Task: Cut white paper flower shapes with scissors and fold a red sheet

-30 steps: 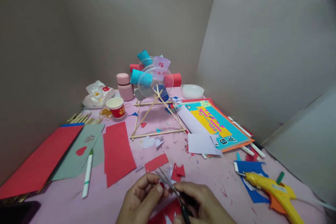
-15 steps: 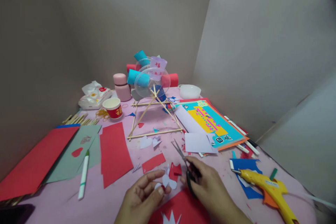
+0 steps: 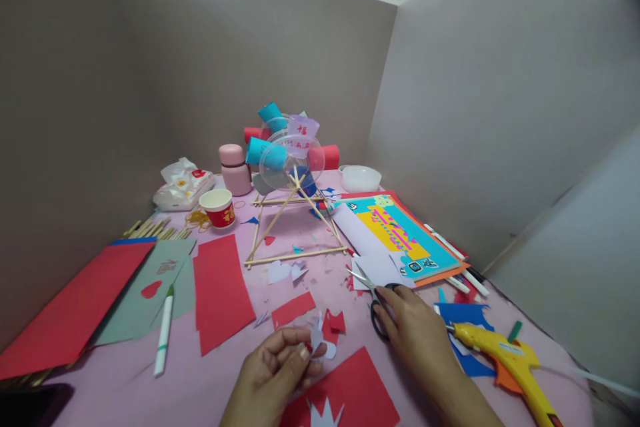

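- Left hand: I see thumb and fingers pinched nearly closed on a small pale paper cutout, low at centre; a red spot by the thumb tip, too small to tell what.
- Right hand: fingers bent loosely over the black handles of the scissors; I cannot tell if any go through the loops.
- Scissors: right of the cutout, blades a bit apart, tips over a pale paper sheet.
- Just below the hands I get a red sheet, a spiky white paper piece lying on it.
- Beyond the left fingers: red rectangle; red scrap just beside the cutout.
- Right side: yellow glue gun, nozzle over blue paper.
- Centre back: stick frame bearing a wheel of clear discs and coloured paper tubes.
- Left side: white marker, its green tip over a grey-green sheet; red-and-white cup upright behind.
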Demonstrator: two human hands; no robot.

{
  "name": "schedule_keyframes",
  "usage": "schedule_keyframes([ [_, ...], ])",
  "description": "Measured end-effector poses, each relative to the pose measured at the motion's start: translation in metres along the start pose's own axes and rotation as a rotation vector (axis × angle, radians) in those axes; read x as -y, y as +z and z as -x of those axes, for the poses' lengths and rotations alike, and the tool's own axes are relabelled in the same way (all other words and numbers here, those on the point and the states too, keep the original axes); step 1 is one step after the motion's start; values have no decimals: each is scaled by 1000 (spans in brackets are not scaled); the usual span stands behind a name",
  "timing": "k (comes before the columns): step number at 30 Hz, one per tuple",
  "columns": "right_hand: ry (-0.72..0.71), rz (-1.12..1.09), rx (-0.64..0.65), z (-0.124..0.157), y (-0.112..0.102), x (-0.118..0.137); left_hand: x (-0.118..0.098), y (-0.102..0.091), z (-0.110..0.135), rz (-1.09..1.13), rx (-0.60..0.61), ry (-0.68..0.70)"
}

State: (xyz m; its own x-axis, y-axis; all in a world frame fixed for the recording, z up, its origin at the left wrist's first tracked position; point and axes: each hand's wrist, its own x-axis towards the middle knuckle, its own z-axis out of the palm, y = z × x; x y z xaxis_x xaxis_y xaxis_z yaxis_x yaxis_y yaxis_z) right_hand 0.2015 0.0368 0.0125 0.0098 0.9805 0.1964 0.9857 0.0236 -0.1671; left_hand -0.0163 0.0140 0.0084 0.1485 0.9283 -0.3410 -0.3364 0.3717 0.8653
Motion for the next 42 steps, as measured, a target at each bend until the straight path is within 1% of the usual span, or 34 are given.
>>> schedule_keyframes([
  [2,-1,14,-15,-1,-1,-5,0,0,0,-37,-55,0],
  [5,-5,-3,9,-2,-5,-11,0,2,1,-61,-92,41],
  [6,-3,-27,-7,-2,-6,-11,0,3,1,-59,-106,62],
  [8,-20,-158,-104,1,-8,-7,-2,6,5,-85,-116,98],
  [9,-40,-283,-137,3,-9,-2,-3,8,7,-127,-98,117],
  [10,-64,-448,-125,6,-8,4,-3,9,9,-183,-76,141],
  [11,-91,-647,-57,9,-7,12,-4,9,11,-249,-57,175],
  [13,-83,-1064,286,17,-1,28,-5,9,14,-382,-34,252],
  [14,-65,-1244,443,20,3,36,-5,8,15,-437,-22,281],
  [15,-37,-1368,576,23,7,43,-5,7,15,-485,-1,299],
  [16,0,-1455,652,25,10,48,-5,6,15,-526,25,309],
  [17,37,-1519,699,27,13,52,-5,4,14,-552,45,317],
  [18,72,-1559,714,28,15,55,-5,3,14,-564,59,322],
  [21,135,-1616,675,30,16,58,-3,3,13,-541,41,327],
  [22,129,-1599,625,30,16,57,-3,5,14,-511,19,325],
  [23,99,-1545,544,31,15,57,-2,7,14,-466,-13,323],
  [24,42,-1450,434,32,14,55,-1,9,15,-408,-51,320],
  [26,-145,-1172,156,34,12,53,2,14,15,-283,-104,301],
  [28,-359,-886,-106,36,11,50,7,17,13,-204,-87,273],
  [30,-527,-710,-284,37,11,48,12,17,11,-184,-36,234],
  [32,-612,-629,-375,37,12,48,15,16,9,-190,-3,198],
  [34,-623,-623,-388,37,12,49,16,14,9,-199,5,172],
  [36,-582,-674,-341,37,12,51,15,12,10,-197,15,158],
  [37,-542,-724,-293,37,13,52,15,12,11,-191,19,154],
  [39,-417,-859,-183,38,13,53,13,12,13,-176,27,149],
  [42,-258,-1024,2,38,14,54,11,14,15,-148,28,146],
])
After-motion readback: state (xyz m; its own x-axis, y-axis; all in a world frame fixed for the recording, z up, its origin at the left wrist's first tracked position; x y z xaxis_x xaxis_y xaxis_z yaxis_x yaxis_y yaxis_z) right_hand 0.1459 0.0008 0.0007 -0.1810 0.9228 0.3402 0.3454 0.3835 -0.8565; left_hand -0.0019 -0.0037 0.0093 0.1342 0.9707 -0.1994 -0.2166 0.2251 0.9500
